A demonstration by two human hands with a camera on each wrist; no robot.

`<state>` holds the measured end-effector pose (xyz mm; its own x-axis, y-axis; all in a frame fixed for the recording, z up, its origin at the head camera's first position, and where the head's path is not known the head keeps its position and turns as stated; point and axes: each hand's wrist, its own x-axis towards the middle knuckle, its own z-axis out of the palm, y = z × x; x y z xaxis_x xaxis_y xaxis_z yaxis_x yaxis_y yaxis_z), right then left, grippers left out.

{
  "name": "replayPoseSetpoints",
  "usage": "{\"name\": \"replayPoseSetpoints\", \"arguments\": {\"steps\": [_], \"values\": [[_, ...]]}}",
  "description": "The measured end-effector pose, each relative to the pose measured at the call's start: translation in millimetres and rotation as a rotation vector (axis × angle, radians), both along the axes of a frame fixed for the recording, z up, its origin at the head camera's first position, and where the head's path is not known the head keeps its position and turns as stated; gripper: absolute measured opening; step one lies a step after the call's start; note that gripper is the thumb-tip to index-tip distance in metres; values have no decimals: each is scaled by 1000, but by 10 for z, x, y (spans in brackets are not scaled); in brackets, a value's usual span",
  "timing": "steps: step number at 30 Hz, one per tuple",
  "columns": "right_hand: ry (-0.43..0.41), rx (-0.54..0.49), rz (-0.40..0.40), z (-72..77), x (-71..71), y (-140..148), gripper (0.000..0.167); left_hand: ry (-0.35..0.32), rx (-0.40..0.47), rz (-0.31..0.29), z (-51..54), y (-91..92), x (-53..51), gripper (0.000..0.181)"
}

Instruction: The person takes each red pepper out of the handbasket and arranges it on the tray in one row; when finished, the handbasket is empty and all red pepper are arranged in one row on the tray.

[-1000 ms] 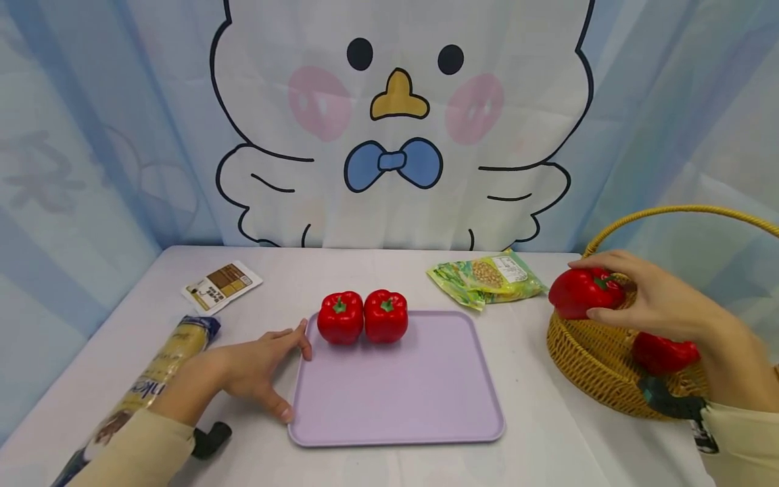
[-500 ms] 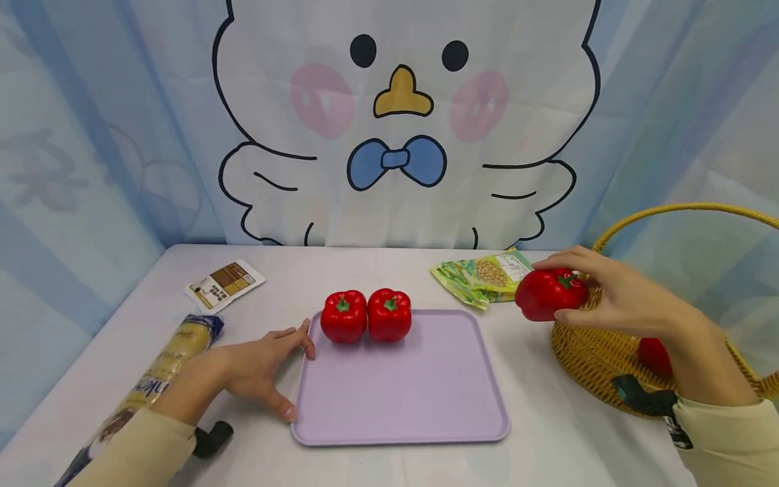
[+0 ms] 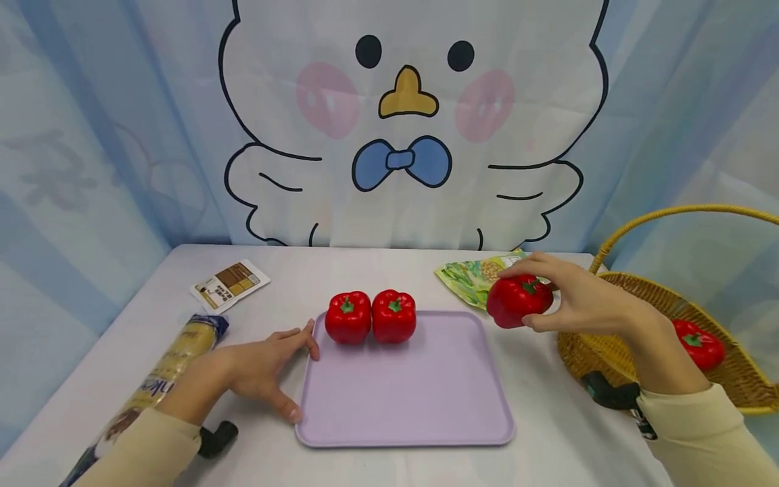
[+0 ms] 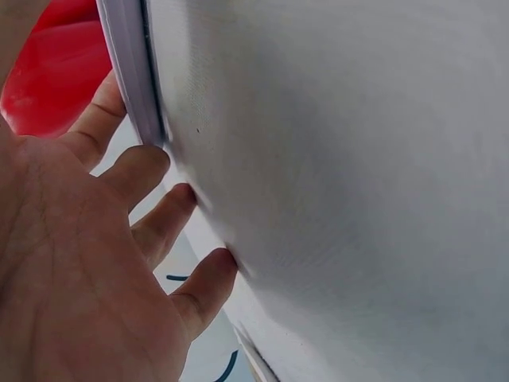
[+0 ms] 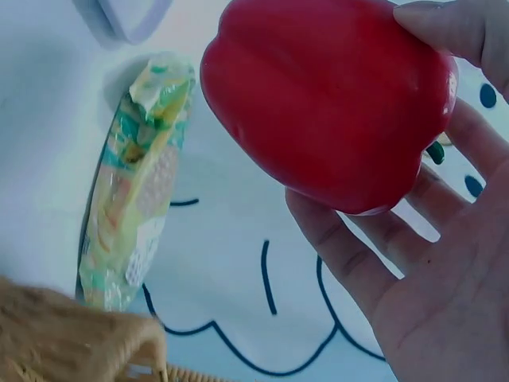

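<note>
In the head view my right hand (image 3: 587, 301) grips a red bell pepper (image 3: 517, 301), thumb below and fingers above, in the air between the basket and the tray. The right wrist view shows this pepper (image 5: 326, 103) large, its stem end toward the palm. Two more red bell peppers (image 3: 348, 318) stand side by side at the far left corner of a lilac tray (image 3: 408, 392). My left hand (image 3: 262, 372) spreads its thumb and fingers along the tray's left rim. In the left wrist view a finger touches the tray rim (image 4: 131, 72), other fingertips resting on the table.
A wicker basket (image 3: 587, 348) with a tall handle stands at the right, holding another red bell pepper (image 3: 698, 343). A green packet (image 3: 465, 277) lies behind the tray's right corner. At the left are a brown-and-white sachet (image 3: 230, 285) and a long yellow package (image 3: 173, 358).
My right hand has carried the pepper leftward from above the basket toward the tray. The pepper in the basket shows more fully now. My left hand has stayed at the tray rim.
</note>
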<state>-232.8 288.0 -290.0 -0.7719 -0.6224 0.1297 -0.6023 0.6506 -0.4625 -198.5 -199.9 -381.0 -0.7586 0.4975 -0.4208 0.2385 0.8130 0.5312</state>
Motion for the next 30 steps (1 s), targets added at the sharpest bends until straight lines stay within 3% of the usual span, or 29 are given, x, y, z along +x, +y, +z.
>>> {"name": "replayPoseSetpoints", "arguments": {"steps": [9,16,30], "values": [[-57,10,33,-81,-66,-258,71,-6,1,-8,4,28,-5,76],[-88,19,60,-182,-126,-454,66,-16,-57,9,8,37,-22,77],[-15,81,121,-354,-233,-764,60,-36,-67,35,19,49,-17,78]]}}
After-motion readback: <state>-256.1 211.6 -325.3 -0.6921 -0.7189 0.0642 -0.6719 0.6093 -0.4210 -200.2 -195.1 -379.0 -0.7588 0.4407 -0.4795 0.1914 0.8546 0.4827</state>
